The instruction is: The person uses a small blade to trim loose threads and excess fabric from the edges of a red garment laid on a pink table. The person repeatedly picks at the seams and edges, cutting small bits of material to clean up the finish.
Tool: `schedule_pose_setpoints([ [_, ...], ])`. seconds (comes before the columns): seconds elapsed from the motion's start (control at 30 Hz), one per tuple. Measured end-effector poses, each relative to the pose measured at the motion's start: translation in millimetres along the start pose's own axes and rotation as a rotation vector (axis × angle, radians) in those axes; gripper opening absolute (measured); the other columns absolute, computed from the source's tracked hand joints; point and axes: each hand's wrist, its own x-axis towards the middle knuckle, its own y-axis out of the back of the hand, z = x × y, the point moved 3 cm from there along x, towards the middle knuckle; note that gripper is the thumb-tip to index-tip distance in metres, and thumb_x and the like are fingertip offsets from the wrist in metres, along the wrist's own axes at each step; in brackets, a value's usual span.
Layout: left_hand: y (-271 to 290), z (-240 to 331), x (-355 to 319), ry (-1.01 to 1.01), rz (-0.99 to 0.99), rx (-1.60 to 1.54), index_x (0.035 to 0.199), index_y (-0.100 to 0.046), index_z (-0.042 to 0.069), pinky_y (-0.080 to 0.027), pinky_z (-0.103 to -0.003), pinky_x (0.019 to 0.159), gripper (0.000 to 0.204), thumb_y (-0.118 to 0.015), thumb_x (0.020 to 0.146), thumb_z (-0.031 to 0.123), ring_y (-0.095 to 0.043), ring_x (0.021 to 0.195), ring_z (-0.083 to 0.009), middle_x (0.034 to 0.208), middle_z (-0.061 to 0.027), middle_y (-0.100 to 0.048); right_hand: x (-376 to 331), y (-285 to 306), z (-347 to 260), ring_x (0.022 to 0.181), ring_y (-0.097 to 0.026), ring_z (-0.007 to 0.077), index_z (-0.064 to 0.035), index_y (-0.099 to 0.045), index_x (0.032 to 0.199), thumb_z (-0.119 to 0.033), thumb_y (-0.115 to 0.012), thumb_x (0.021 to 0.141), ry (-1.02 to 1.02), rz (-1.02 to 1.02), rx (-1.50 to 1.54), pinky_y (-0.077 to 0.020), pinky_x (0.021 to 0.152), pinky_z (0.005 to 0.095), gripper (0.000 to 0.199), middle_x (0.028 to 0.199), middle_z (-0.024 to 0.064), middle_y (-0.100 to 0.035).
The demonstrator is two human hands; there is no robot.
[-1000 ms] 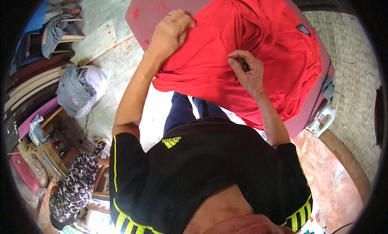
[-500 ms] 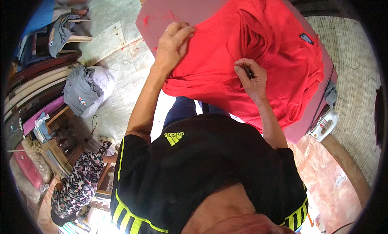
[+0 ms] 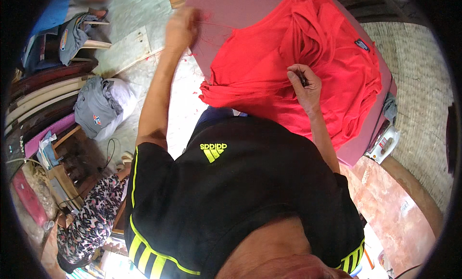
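A red knit garment lies spread and bunched over a mauve table, with a small dark label towards its right edge. My left hand, blurred by motion, is off the table's left edge with its fingers drawn together. From it a thin red thread stretches to the garment's upper left corner. My right hand is over the middle of the garment, closed round a small dark tool. Most of that tool is hidden in the fingers, so its kind cannot be made out.
A white iron stands at the table's right corner beside a grey cloth. Red thread scraps dot the table's left part and the pale floor. Grey garments are heaped at left. Another person in a patterned top is at lower left.
My left hand has moved up and left, away from the garment's edge, and a thread now spans the gap. The garment's left side has shifted right. My right hand has moved slightly right.
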Motion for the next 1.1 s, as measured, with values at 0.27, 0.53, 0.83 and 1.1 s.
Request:
schedule_pose_setpoints([
  [0.27, 62, -63, -28, 0.264, 0.108, 0.166, 0.118, -0.067, 0.019, -0.044, -0.051, 0.092, 0.039, -0.077, 0.082, 0.03, -0.055, 0.118, -0.0356, 0.119, -0.0114, -0.064, -5, -4, 14, 0.077, -0.053, -0.0007, -0.0021, -0.068, 0.103, -0.001, -0.068, 0.093, -0.021, 0.079, -0.026, -0.0435, 0.068, 0.0165, 0.009, 0.087, -0.0076, -0.062],
  [0.53, 20, -7, 5, 0.076, 0.168, 0.018, 0.102, -0.073, 0.013, -0.049, -0.046, 0.081, 0.021, -0.067, 0.083, 0.008, -0.06, 0.087, -0.0375, 0.091, -0.013, -0.066, -5, -1, 7, 0.082, -0.056, 0.0014, -0.0028, -0.069, 0.103, -0.003, -0.069, 0.093, -0.048, 0.111, -0.001, -0.047, 0.072, 0.0187, 0.011, 0.091, -0.0062, -0.065],
  [0.83, -9, 90, 22, -0.343, -0.247, -0.183, 0.113, -0.07, 0.014, -0.048, -0.041, 0.087, 0.026, -0.065, 0.088, 0.012, -0.059, 0.098, -0.0304, 0.119, -0.006, -0.065, 62, -24, -71, 0.088, -0.07, 0.0298, -0.0076, -0.066, 0.107, -0.019, -0.076, 0.083, 0.418, -0.07, -0.647, -0.0561, 0.078, 0.0394, 0.029, 0.096, 0.0114, -0.068],
  [1.1, -7, 97, 22, -0.251, -0.115, -0.494, 0.097, -0.073, 0.004, -0.052, -0.04, 0.076, 0.014, -0.069, 0.083, 0.005, -0.064, 0.082, -0.0328, 0.087, -0.0123, -0.069, 110, -43, -51, 0.091, -0.068, 0.0396, -0.0068, -0.056, 0.114, -0.035, -0.062, 0.095, 0.267, -0.443, -0.656, -0.0533, 0.079, 0.0499, 0.034, 0.092, 0.0184, -0.07],
])
